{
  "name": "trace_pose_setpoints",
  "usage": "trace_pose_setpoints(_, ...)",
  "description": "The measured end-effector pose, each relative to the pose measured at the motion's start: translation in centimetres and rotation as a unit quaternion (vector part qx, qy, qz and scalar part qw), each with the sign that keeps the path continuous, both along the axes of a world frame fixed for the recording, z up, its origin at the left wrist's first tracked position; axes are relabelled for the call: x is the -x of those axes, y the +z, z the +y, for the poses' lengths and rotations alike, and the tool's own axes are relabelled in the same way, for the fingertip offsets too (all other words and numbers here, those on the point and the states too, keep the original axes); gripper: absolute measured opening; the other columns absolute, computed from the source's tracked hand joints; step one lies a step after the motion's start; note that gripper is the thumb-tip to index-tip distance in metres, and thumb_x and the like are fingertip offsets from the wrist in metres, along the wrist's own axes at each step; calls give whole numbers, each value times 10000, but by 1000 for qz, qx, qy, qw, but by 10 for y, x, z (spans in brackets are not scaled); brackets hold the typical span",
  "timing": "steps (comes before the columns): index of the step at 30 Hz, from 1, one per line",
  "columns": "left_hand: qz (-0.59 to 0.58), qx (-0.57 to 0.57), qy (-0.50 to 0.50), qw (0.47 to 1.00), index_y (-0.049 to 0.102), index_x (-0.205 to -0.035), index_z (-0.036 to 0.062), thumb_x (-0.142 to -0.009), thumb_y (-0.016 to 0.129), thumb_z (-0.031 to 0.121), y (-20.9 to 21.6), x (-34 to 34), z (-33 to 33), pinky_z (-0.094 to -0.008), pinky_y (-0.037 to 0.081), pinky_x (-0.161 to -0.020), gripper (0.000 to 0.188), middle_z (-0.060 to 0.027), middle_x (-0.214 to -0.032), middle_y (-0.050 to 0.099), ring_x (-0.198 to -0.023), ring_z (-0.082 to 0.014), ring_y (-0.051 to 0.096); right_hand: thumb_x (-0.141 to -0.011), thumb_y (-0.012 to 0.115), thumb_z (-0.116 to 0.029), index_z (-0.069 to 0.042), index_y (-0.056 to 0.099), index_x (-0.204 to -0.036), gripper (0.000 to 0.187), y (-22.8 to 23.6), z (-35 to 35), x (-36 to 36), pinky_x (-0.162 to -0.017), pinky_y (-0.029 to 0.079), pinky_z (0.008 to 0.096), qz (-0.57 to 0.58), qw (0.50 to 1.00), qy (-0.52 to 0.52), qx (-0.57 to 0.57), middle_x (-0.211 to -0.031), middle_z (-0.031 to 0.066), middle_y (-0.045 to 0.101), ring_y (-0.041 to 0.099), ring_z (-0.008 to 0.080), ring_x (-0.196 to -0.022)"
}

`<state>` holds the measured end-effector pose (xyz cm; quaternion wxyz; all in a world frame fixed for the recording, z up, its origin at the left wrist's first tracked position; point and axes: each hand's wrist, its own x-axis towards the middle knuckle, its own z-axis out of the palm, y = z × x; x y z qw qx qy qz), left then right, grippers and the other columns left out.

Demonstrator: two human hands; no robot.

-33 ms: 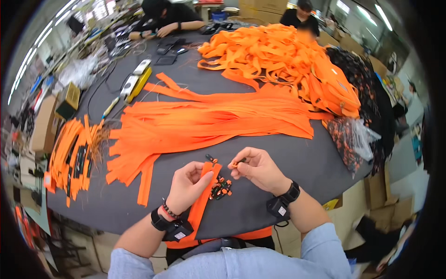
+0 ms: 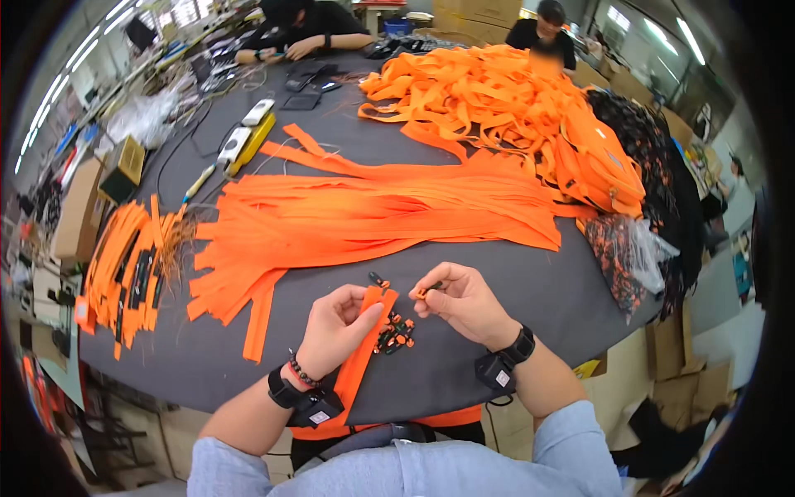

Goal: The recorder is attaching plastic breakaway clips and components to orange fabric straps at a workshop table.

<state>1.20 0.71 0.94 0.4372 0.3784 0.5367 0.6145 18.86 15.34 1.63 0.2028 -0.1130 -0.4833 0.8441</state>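
Note:
An orange zipper tape point(image 2: 354, 374) runs from near my body up to my left hand point(image 2: 335, 321), whose thumb and fingers pinch it close to its far end. At that end lies a small black-and-orange zipper slider point(image 2: 378, 281); whether it is threaded on the tape I cannot tell. My right hand point(image 2: 470, 308), just to the right, pinches another zipper slider point(image 2: 426, 291) between thumb and forefinger, apart from the tape. Several loose zipper sliders point(image 2: 396, 333) lie in a small heap on the dark tabletop point(image 2: 497, 277), between and below the hands.
Beyond my hands lies a broad bundle of orange tapes point(image 2: 373, 211). A tangled orange heap point(image 2: 489, 91) rises behind it. Short orange strips point(image 2: 124, 265) lie left, near a yellow-and-white power strip point(image 2: 248, 137). A plastic bag point(image 2: 625, 261) sits right. Two people work across the table.
The whole view has shifted very slightly. Both hands keep the same pose and the same hold.

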Motion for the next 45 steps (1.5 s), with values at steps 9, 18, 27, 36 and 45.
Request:
trace_pose_setpoints(9, -35, -15, -29, 999, 598, -1085, -63, -904, 617, 17, -2, -5, -2, -211, 519, -779, 199, -77, -979, 667, -875, -86, 632, -869, 656, 1, 32, 629, -1024, 160, -6, -9, 7, -795, 526, 258, -5, 995, -30, -94, -976, 82, 643, 624, 129, -889)
trace_pose_setpoints(18, 13, -10, -10, 1000, 644, -1052, -63, -887, 639, 8, -4, -7, -3, -211, 523, -789, 179, -83, -988, 668, -880, -94, 635, -853, 648, 55, 29, 651, -1032, 181, -6, -20, 13, -809, 537, 282, 7, 976, -73, -206, -1007, 86, 598, 611, 151, -916)
trace_pose_setpoints(27, 202, -21, 29, 979, 703, -972, -15, -845, 693, 26, 9, -10, -6, -166, 459, -568, 134, -22, -778, 646, -674, -30, 581, -794, 718, 24, -24, 686, -997, 211, -5, -22, 14, -739, 526, 258, -12, 920, -116, -374, -924, 74, 645, 624, 143, -830)
trace_pose_setpoints(36, 31, -69, 29, 997, 704, -993, -2, -876, 668, 43, -6, -11, -1, -192, 503, -659, 130, -36, -808, 663, -712, -62, 609, -751, 783, -68, -44, 700, -953, 219, 3, -22, 15, -673, 501, 269, 42, 808, -179, -560, -931, 93, 687, 630, 187, -774)
trace_pose_setpoints(45, 131, -151, 30, 979, 676, -1004, -14, -889, 631, -2, -6, -3, -2, -231, 507, -775, 124, -56, -984, 645, -863, -114, 611, -917, 609, -36, 18, 612, -1048, 141, -6, -25, 17, -803, 464, 236, -5, 984, -57, -169, -980, 32, 590, 556, 80, -912)
